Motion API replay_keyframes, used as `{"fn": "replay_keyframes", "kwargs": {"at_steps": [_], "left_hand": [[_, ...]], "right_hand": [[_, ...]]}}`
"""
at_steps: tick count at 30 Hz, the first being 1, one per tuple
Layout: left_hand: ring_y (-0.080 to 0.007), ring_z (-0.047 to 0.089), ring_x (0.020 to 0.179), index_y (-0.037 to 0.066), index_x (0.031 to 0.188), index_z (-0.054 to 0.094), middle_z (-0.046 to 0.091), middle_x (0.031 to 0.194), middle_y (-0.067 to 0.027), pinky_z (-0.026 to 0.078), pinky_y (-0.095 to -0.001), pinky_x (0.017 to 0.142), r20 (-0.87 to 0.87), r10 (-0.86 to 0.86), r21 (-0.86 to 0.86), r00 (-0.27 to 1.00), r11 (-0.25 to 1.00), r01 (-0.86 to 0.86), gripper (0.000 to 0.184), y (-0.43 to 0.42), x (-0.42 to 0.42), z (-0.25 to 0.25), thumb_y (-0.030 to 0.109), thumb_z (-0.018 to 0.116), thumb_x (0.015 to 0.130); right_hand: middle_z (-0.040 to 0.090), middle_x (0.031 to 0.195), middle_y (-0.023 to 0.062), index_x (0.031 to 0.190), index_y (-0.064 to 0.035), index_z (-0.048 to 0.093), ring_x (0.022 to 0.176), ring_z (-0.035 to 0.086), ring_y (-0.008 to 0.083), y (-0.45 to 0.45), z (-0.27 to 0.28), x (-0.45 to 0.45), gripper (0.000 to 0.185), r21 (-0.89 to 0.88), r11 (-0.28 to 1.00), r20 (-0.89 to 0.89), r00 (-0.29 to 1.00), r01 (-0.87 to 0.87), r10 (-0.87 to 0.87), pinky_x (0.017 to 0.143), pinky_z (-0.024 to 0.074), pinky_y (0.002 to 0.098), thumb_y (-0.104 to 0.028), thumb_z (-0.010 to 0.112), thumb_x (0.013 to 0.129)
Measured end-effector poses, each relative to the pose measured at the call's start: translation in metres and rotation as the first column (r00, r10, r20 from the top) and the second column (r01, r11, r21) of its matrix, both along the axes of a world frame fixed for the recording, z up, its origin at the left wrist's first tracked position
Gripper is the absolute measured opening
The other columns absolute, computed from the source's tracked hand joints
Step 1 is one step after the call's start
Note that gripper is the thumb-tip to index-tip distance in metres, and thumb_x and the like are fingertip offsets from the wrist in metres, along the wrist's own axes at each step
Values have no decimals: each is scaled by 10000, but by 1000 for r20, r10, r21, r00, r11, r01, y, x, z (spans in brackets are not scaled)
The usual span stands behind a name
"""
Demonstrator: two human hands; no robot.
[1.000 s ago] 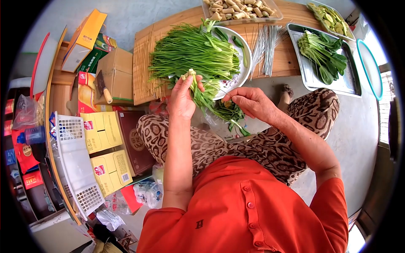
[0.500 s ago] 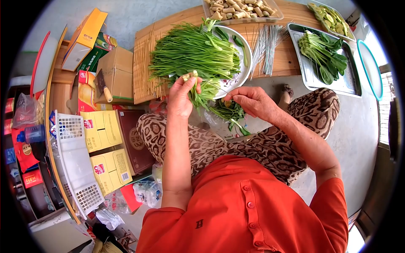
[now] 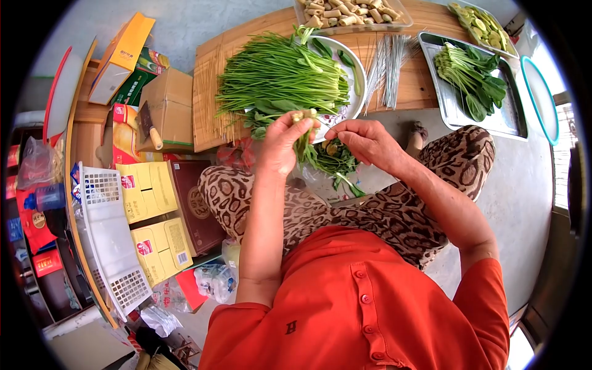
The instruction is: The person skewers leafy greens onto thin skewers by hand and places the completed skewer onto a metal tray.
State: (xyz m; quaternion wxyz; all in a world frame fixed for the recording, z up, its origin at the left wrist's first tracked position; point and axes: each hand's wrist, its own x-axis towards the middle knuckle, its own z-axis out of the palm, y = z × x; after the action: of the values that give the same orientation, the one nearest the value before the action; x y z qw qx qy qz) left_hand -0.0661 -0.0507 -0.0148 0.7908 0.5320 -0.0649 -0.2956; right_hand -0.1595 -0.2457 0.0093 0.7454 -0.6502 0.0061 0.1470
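My left hand [image 3: 283, 145] is closed around a small bunch of leafy greens [image 3: 302, 147], its pale cut stem ends up and its leaves hanging below. Pinched in the fingers of my right hand [image 3: 369, 143] is a thin skewer [image 3: 327, 126], its inner end close to the stems; whether it pierces them I cannot tell. Just beyond both hands, a heap of long thin green stalks [image 3: 280, 74] lies on a white plate [image 3: 362, 92], with broad leaves at its near side. Loose greens [image 3: 333, 159] lie lower down, between my knees.
Metal skewers [image 3: 391, 71] lie right of the plate, bamboo skewers [image 3: 209, 108] left of it. A metal tray [image 3: 450, 117] with leafy greens stands at right. Behind are a tub of beige rolls [image 3: 351, 13] and a tray of green slices [image 3: 484, 28]. Boxes and a cleaver [image 3: 150, 126] are at left.
My left hand has moved right with the bunch, closer to my right hand. Broad leaves on the plate that it covered now show. My right hand has shifted slightly up.
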Motion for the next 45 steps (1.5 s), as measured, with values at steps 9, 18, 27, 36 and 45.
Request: {"fn": "replay_keyframes", "kwargs": {"at_steps": [9, 18, 27, 36, 45], "left_hand": [[-152, 587, 893, -13, 1231, 553, 640, 1014, -93, 465, -279, 810, 31, 120, 11, 992, 993, -120, 365, 16, 14, -10, 210, 584, 944], [-158, 582, 872, 0, 1191, 518, 625, 1073, -140, 473, -287, 757, -12, 158, -33, 987, 987, -159, 265, 26, 16, -11, 125, 532, 957], [-142, 595, 836, 4, 1070, 597, 628, 955, -69, 497, -276, 716, -43, 220, -38, 975, 974, -221, 174, 28, 18, -14, 106, 578, 930], [-144, 593, 818, 13, 1079, 602, 628, 939, -64, 499, -281, 679, -84, 197, -58, 977, 978, -202, 180, 28, 20, -14, 109, 585, 927], [-134, 590, 795, 18, 1070, 611, 635, 938, -65, 494, -262, 654, -88, 179, -74, 980, 980, -186, 171, 31, 22, -14, 108, 586, 926]], "right_hand": [[381, 532, -88, 1102, -28, 628, 447, 320, 12, -10, 0, 3, 250, 18, 997, -3, 997, 78, -78, 430, 260, 192, -175, 456, 995], [397, 546, -84, 1104, -27, 628, 449, 326, 16, -6, -11, 0, 250, 17, 1000, -5, 1000, -15, 15, 431, 271, 192, -182, 465, 993], [411, 565, -82, 1075, -22, 637, 472, 347, 28, -2, -7, -1, 237, -26, 997, -2, 998, -66, 66, 439, 295, 204, -162, 469, 984], [418, 567, -73, 1080, -21, 637, 467, 353, 32, -2, -7, -2, 235, -47, 996, -2, 997, -73, 73, 431, 296, 209, -153, 467, 983], [419, 577, -75, 1073, -26, 640, 474, 353, 30, -2, -5, -3, 233, -46, 997, -21, 997, -69, 68, 433, 297, 209, -152, 465, 985]]}}
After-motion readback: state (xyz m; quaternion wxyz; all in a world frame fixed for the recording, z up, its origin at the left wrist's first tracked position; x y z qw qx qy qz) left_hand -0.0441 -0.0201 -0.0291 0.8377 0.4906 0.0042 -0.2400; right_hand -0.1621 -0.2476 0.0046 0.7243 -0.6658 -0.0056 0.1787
